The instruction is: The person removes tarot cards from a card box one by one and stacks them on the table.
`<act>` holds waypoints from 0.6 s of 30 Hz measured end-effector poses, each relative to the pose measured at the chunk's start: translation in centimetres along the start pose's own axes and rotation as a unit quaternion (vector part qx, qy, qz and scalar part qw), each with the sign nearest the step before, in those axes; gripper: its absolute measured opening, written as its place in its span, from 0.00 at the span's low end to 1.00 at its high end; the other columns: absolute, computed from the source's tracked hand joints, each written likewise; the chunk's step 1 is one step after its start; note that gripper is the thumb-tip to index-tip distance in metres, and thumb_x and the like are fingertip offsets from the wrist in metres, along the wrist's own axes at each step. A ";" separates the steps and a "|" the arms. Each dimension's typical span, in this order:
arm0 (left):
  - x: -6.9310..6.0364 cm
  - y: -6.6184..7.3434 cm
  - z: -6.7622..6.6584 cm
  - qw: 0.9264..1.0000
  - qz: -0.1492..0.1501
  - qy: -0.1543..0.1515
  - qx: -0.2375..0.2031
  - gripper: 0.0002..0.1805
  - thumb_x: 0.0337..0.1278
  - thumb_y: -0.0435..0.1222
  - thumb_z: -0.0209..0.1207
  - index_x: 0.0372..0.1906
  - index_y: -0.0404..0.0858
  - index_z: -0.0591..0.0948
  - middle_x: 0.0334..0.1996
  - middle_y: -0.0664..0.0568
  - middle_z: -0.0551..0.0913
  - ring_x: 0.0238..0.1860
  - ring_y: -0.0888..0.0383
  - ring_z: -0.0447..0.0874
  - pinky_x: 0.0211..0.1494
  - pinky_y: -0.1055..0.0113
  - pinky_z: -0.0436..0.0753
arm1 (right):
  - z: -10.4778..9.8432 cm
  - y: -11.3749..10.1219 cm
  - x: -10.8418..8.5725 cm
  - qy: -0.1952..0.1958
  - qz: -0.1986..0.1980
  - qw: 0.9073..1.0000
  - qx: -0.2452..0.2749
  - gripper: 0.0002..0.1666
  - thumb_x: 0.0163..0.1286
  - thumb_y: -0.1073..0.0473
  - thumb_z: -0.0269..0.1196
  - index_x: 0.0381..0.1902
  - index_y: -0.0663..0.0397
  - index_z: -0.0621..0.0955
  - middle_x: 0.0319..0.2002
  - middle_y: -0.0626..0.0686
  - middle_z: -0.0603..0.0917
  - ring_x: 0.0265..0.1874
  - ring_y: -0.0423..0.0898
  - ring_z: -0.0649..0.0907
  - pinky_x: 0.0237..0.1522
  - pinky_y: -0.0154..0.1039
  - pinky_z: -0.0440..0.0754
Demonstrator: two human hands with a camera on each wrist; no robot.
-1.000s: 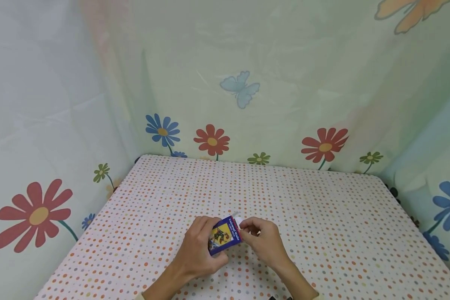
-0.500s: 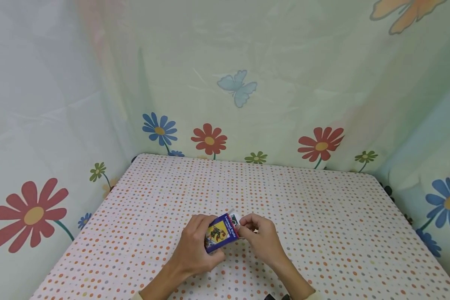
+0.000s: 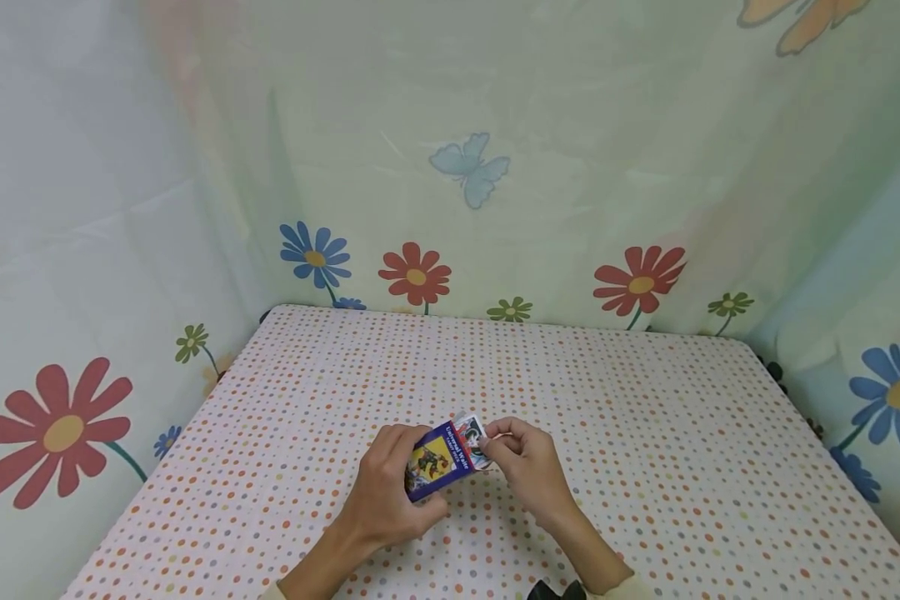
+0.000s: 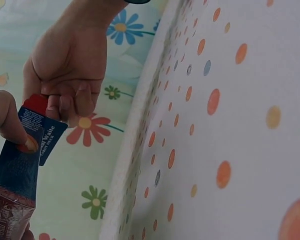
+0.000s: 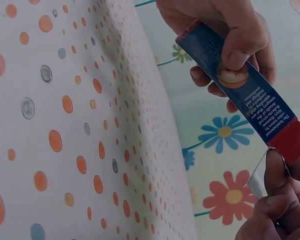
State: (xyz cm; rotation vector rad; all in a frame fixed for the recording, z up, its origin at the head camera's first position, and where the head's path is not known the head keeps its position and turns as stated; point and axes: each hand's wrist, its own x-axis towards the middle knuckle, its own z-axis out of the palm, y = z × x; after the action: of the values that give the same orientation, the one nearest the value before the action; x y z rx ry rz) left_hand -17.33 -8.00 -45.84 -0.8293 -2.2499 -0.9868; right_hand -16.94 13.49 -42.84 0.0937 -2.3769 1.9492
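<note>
My left hand grips a blue tarot card box, tilted up to the right above the table. The thumb presses on its narrow side, as the right wrist view shows. From the open right end of the box sticks a picture-faced tarot card, perhaps with others under it. My right hand pinches that protruding end between thumb and fingers. A red flap hangs at the box's mouth, beside the right thumb. How many cards are inside is hidden.
Under both hands lies a table with a white dotted cloth. Printed curtains with flowers and butterflies close off the back and sides. A small black object shows at the bottom edge.
The right hand has drawn the card a little way out of the box, so more of its picture shows. The left hand keeps its grip on the box, nearly in place.
</note>
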 end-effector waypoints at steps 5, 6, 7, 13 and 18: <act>0.0 0.0 -0.1 1.000 -0.002 -0.001 -0.005 0.37 0.25 0.41 0.67 0.55 0.40 0.80 0.42 0.57 0.79 0.39 0.64 0.73 0.38 0.74 0.79 | -0.1 0.0 0.0 0.003 -0.003 1.000 0.015 0.07 0.65 0.69 0.62 0.41 0.62 0.82 0.22 0.59 0.83 0.11 0.37 0.62 0.14 0.29 0.58; 0.0 0.0 -0.1 1.000 -0.002 -0.002 -0.004 0.37 0.25 0.41 0.67 0.55 0.40 0.80 0.42 0.57 0.79 0.39 0.64 0.73 0.38 0.74 0.79 | -0.1 0.0 0.0 0.002 -0.002 1.000 0.018 0.08 0.64 0.69 0.61 0.41 0.62 0.82 0.23 0.59 0.82 0.12 0.37 0.63 0.14 0.29 0.59; 0.0 0.0 -0.1 1.000 -0.003 -0.003 -0.003 0.37 0.25 0.41 0.67 0.55 0.40 0.80 0.42 0.57 0.79 0.39 0.64 0.73 0.38 0.74 0.79 | -0.1 0.0 0.0 0.001 -0.001 1.000 0.022 0.09 0.63 0.70 0.61 0.41 0.62 0.82 0.23 0.61 0.82 0.12 0.37 0.64 0.15 0.29 0.60; 0.0 0.0 -0.1 1.000 -0.002 -0.003 0.001 0.37 0.25 0.41 0.67 0.55 0.40 0.79 0.42 0.57 0.79 0.39 0.64 0.73 0.37 0.74 0.79 | -0.3 0.1 0.0 -0.004 0.004 0.999 0.037 0.12 0.59 0.73 0.61 0.43 0.65 0.82 0.25 0.57 0.82 0.15 0.37 0.67 0.17 0.29 0.65; 0.0 0.0 -0.1 1.000 -0.005 -0.005 -0.002 0.37 0.26 0.41 0.67 0.55 0.40 0.79 0.43 0.56 0.79 0.40 0.63 0.73 0.38 0.73 0.79 | -0.5 0.1 0.2 0.009 0.022 0.998 0.051 0.14 0.58 0.74 0.61 0.44 0.64 0.81 0.27 0.56 0.82 0.17 0.39 0.69 0.19 0.29 0.66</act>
State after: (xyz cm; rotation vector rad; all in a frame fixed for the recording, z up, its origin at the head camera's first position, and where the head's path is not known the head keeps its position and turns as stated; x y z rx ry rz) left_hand -17.29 -8.14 -45.79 -0.8275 -2.2641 -0.9950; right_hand -17.10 14.01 -42.83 0.0300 -2.2862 2.0814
